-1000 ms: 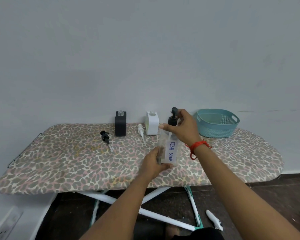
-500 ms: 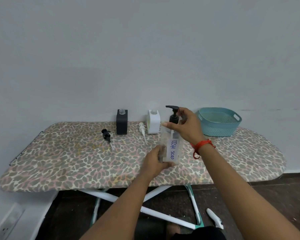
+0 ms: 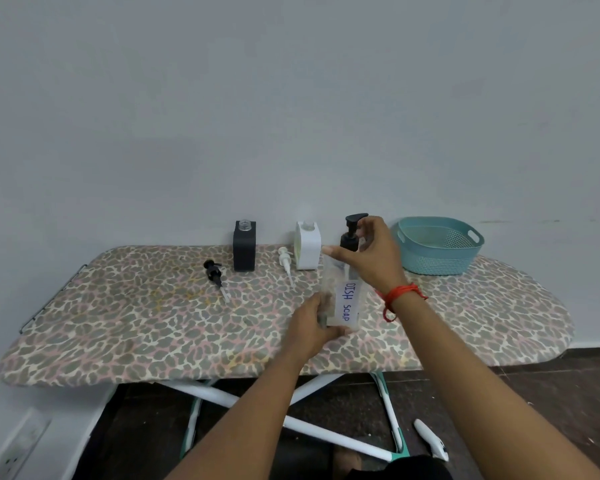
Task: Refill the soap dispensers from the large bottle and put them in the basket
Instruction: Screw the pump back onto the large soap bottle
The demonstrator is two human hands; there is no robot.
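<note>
Against grey wall (image 3: 291, 98), ironing board (image 3: 136, 323), teal basket (image 3: 440, 261)

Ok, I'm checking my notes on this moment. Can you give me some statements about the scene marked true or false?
The left hand grips the lower part of the DISH SOAP bottle. True.
The black dispenser has its pump on. False: its neck is open; the black pump lies on the ironing board beside it.
The white dispenser sits in the basket. False: it stands on the ironing board, left of the basket.
The right hand holds the top of the bottle. True.
</note>
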